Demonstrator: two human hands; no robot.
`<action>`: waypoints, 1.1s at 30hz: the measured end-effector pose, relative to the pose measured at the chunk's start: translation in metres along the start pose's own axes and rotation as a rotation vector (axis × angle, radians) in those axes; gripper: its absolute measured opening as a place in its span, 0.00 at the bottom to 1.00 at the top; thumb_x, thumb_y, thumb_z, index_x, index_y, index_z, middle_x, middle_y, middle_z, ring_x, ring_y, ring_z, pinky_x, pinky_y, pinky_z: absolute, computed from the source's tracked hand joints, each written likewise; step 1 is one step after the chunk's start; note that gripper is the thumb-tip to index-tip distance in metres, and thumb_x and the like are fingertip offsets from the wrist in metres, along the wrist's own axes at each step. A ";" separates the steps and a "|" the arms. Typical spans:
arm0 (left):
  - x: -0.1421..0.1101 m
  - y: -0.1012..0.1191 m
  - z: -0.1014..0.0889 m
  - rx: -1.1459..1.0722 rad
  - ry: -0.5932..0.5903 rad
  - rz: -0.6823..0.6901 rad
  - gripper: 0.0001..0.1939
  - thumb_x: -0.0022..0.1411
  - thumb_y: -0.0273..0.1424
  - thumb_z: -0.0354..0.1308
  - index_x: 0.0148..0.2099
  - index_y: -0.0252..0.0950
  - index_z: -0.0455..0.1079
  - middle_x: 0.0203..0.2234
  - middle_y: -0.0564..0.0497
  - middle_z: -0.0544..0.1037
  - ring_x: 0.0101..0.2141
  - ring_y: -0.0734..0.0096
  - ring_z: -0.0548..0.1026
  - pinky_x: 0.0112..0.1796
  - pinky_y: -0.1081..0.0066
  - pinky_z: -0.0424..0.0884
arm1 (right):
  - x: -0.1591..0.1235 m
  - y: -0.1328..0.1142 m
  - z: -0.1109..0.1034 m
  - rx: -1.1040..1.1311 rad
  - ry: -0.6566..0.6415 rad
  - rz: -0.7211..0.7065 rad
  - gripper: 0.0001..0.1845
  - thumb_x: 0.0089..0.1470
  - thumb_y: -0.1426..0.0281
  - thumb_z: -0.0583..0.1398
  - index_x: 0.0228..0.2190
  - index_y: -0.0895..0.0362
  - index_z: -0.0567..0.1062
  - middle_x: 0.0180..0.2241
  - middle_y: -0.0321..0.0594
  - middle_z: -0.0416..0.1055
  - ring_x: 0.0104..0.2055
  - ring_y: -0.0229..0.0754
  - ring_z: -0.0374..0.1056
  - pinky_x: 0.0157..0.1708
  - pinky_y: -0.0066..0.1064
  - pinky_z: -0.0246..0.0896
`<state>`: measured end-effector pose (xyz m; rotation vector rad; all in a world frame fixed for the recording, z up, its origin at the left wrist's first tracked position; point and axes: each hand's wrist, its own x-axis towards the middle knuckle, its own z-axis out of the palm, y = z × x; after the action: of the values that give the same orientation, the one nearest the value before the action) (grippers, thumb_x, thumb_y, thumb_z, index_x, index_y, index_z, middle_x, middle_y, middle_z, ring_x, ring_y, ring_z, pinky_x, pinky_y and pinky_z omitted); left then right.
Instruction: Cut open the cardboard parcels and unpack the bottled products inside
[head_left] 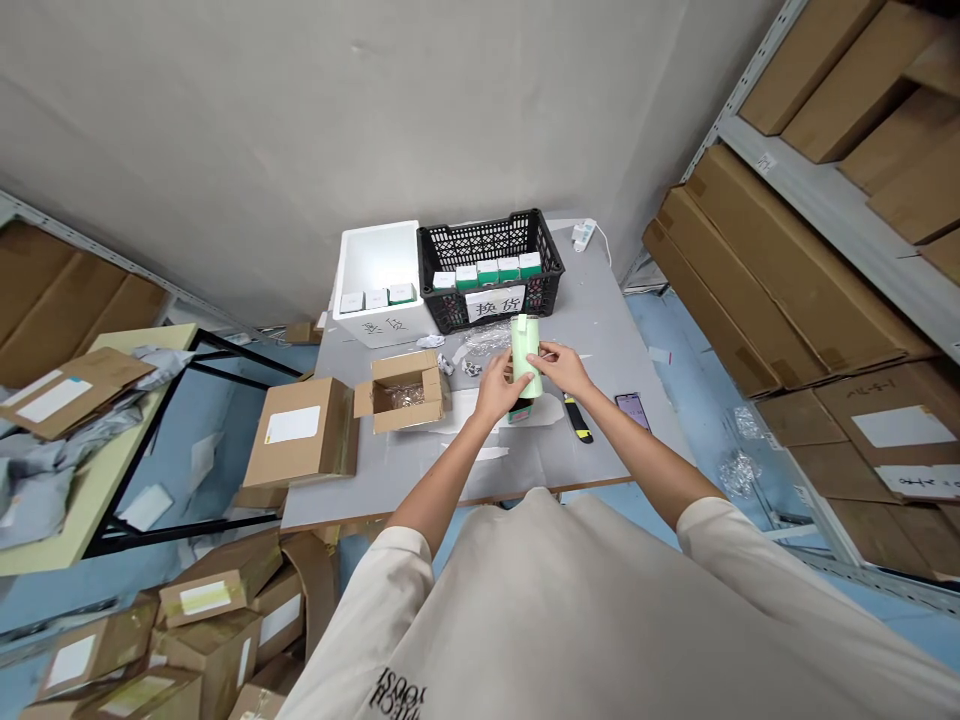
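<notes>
Pale green cylinder [527, 370] in both hands [495, 388] [566, 368], tabletop [525, 462] room toward near edge [487, 498].

Head-worn view, chest-near, looking down and forward across table [600, 330] toward wall [510, 110].

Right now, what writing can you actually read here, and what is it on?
"换货": paper sign on the black crate.
"货": foam box, handwritten; the character before it is unclear.
Too small, blurred or distorted to read: phone screen, shirt lettering, carton labels, shelf tag, handwriting on a right-hand carton.
</notes>
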<state>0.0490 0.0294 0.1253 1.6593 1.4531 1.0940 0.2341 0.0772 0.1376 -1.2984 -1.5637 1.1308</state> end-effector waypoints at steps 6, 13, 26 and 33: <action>-0.001 -0.005 -0.007 -0.073 -0.013 0.008 0.35 0.66 0.44 0.62 0.71 0.41 0.61 0.59 0.39 0.70 0.50 0.56 0.78 0.49 0.58 0.77 | -0.003 -0.004 0.001 0.147 -0.134 -0.079 0.31 0.55 0.52 0.65 0.55 0.54 0.77 0.48 0.45 0.79 0.48 0.49 0.75 0.51 0.43 0.71; 0.000 0.004 -0.012 -0.029 -0.042 -0.003 0.38 0.64 0.42 0.64 0.73 0.43 0.58 0.55 0.44 0.78 0.51 0.52 0.77 0.54 0.54 0.73 | -0.002 0.001 0.005 -0.008 -0.015 -0.037 0.28 0.48 0.54 0.70 0.48 0.55 0.80 0.44 0.44 0.78 0.39 0.45 0.73 0.46 0.41 0.72; 0.007 -0.009 -0.015 -0.052 -0.099 0.008 0.41 0.62 0.43 0.67 0.72 0.42 0.57 0.58 0.40 0.68 0.53 0.55 0.76 0.54 0.56 0.75 | -0.002 -0.005 0.003 0.110 -0.089 -0.076 0.30 0.54 0.50 0.64 0.53 0.53 0.76 0.50 0.46 0.77 0.50 0.50 0.72 0.51 0.43 0.68; 0.011 -0.001 -0.010 -0.247 -0.103 -0.033 0.41 0.60 0.41 0.68 0.70 0.39 0.56 0.57 0.39 0.75 0.55 0.54 0.76 0.55 0.52 0.74 | 0.001 -0.005 0.006 -0.034 0.030 -0.026 0.27 0.51 0.48 0.66 0.43 0.55 0.77 0.46 0.45 0.75 0.40 0.45 0.71 0.45 0.40 0.70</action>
<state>0.0400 0.0402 0.1304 1.4898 1.2229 1.1040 0.2266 0.0765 0.1407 -1.3077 -1.5796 1.0678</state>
